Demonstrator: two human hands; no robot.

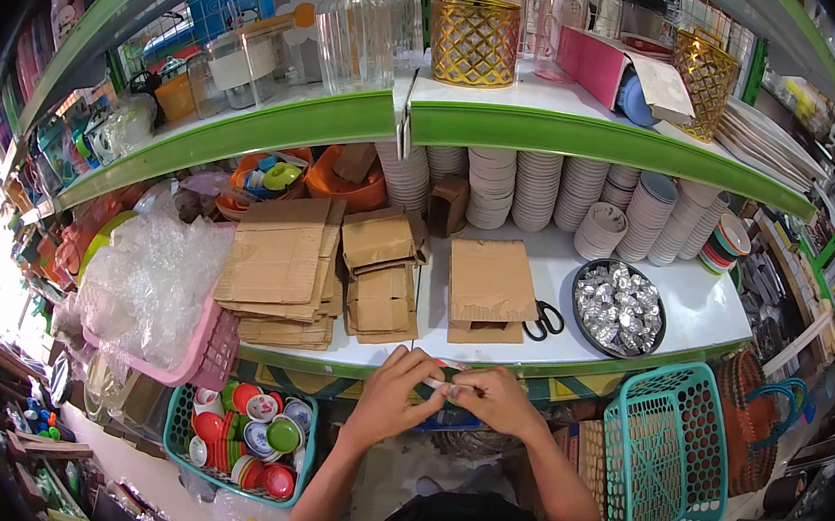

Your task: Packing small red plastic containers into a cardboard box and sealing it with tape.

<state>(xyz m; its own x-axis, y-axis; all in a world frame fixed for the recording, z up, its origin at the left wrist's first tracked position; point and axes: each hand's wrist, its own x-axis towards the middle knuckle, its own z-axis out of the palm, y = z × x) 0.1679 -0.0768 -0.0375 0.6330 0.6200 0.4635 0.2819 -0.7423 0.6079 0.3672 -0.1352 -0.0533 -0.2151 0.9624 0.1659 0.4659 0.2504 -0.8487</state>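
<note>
Before the edge of the white shelf, my left hand [398, 394] and my right hand [496, 400] meet over a small whitish item [434, 384], too covered by the fingers to identify. Both pinch it between thumb and fingers. Just beyond my hands, cut cardboard pieces [492, 279] lie on the shelf, with black-handled scissors [547, 322] at their right, the blades hidden. Farther right is a round black tray [619, 308] full of silver foil-like pieces. To the left lie more stacks of flattened cardboard [275, 250] and folded cardboard [385, 272].
A pink basket [217, 347] of bubble wrap juts out at left. Below it, a teal basket [176, 456] holds small bowls. Another teal basket [613, 460] stands at right. Stacked white bowls [491, 188] line the shelf's back, under a green-edged upper shelf [535, 132] bearing glassware.
</note>
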